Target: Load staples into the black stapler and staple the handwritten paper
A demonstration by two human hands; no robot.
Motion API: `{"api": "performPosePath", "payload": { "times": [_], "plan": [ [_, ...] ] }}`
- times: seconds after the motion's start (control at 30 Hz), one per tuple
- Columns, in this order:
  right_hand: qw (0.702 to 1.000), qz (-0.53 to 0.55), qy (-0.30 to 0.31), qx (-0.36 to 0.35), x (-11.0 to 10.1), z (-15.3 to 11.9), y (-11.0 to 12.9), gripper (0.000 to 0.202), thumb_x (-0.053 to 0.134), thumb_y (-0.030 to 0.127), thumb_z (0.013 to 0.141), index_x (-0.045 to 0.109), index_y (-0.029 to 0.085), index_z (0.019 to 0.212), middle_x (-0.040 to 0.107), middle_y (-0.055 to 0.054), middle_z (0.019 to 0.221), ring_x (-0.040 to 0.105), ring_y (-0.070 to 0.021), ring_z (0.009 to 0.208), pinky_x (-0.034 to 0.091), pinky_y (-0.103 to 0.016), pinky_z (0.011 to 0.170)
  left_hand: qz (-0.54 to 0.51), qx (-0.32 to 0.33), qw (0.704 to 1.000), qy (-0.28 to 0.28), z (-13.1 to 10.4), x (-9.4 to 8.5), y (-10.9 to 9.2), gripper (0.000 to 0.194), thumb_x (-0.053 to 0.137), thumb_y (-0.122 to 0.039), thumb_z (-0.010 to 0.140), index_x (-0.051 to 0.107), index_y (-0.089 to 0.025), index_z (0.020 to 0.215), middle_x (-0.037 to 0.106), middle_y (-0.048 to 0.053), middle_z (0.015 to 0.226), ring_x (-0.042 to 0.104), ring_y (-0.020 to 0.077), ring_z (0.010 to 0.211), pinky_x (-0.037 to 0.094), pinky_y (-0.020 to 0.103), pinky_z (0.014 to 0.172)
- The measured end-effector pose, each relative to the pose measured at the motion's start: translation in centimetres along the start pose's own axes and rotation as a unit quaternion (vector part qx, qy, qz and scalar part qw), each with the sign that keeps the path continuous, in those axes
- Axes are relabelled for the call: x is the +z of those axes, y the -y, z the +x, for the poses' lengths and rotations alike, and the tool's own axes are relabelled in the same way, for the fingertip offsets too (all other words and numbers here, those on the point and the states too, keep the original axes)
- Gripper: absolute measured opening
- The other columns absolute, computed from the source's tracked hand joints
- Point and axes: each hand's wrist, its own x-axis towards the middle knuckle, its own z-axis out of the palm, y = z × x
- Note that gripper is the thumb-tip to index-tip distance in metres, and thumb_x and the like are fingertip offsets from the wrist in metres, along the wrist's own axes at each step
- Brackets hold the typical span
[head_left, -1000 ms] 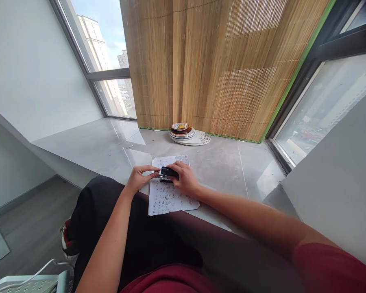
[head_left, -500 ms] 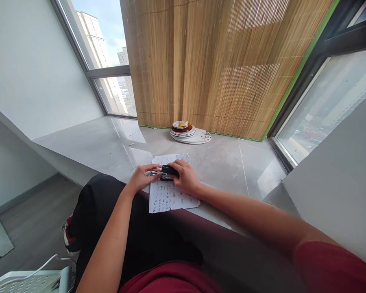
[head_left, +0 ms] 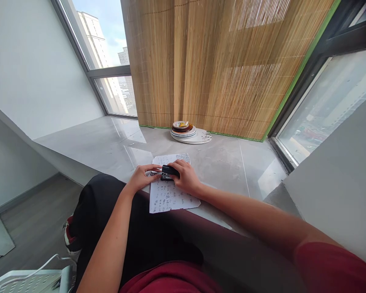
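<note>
A black stapler (head_left: 167,171) with a silvery metal inner part lies over a sheet of handwritten paper (head_left: 173,199). My right hand (head_left: 186,177) is wrapped round its right end, the fingers over the black top. At the left end, my left hand (head_left: 142,178) pinches at the metal part with thumb and fingertips. The top and lower parts of the stapler look parted on that side, with metal showing between them. What exactly sits between my left fingertips is too small to make out. The paper rests on the grey tiled ledge (head_left: 216,162), its near edge by my lap.
A stack of plates (head_left: 183,132) stands farther back on the ledge, before a bamboo blind (head_left: 207,73). Windows flank the blind. At the lower left is a white perforated stool or rack (head_left: 27,280) with a white cable (head_left: 38,270).
Less of the bright metal strip shows between my left fingers and the stapler than before. Both hands stay in nearly the same place.
</note>
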Motion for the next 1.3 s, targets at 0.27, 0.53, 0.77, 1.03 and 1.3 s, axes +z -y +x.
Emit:
{"api": "performPosePath", "payload": {
  "times": [0.27,0.53,0.77,1.03,1.3],
  "plan": [
    [1.000,0.002,0.000,0.000,0.0,0.0,0.0,0.038,0.070,0.012,0.089,0.067,0.024,0.125,0.069,-0.007,0.115,0.060,-0.0280,0.109,0.044,-0.043,0.092,0.020,-0.011,1.000,-0.004,-0.3,-0.6,-0.5,0.047,0.085,-0.048,0.082,0.080,-0.022,0.120,0.082,0.009,0.108,0.078,0.0318,0.105,0.059,0.046,0.102],
    [1.000,0.002,-0.001,-0.001,0.0,0.0,-0.2,0.039,0.071,0.011,0.088,0.067,0.025,0.125,0.070,-0.007,0.115,0.061,-0.0283,0.110,0.044,-0.043,0.093,0.030,-0.009,0.999,0.010,-0.6,-1.1,-0.9,0.027,0.080,-0.045,0.086,0.085,-0.024,0.101,0.083,0.007,0.106,0.078,0.0307,0.103,0.059,0.043,0.100],
    [1.000,-0.001,-0.006,-0.001,0.3,-0.1,-0.2,0.040,0.070,0.012,0.089,0.068,0.025,0.126,0.071,-0.008,0.116,0.061,-0.0285,0.111,0.045,-0.043,0.092,0.024,0.004,1.000,0.012,-0.7,-1.4,-0.8,0.025,0.079,-0.046,0.086,0.086,-0.025,0.099,0.083,0.006,0.104,0.078,0.0301,0.101,0.060,0.042,0.098],
    [0.996,0.002,0.030,-0.087,-2.8,1.9,-2.1,0.042,0.075,0.013,0.088,0.072,0.025,0.128,0.074,-0.009,0.118,0.064,-0.0281,0.110,0.046,-0.043,0.093,-0.004,0.014,1.000,-0.021,-1.1,-2.1,-0.4,0.028,0.082,-0.049,0.084,0.086,-0.025,0.098,0.083,0.008,0.103,0.078,0.0304,0.100,0.060,0.041,0.097],
    [0.977,0.089,0.046,-0.187,-2.8,1.4,-1.5,0.046,0.072,0.022,0.095,0.068,0.031,0.139,0.073,-0.008,0.120,0.065,-0.0260,0.110,0.051,-0.042,0.097,-0.062,0.024,0.998,-0.019,-1.0,-1.1,-2.2,0.065,0.095,-0.040,0.068,0.072,-0.025,0.126,0.081,0.007,0.106,0.074,0.0313,0.110,0.051,0.048,0.111]
  ]
}}
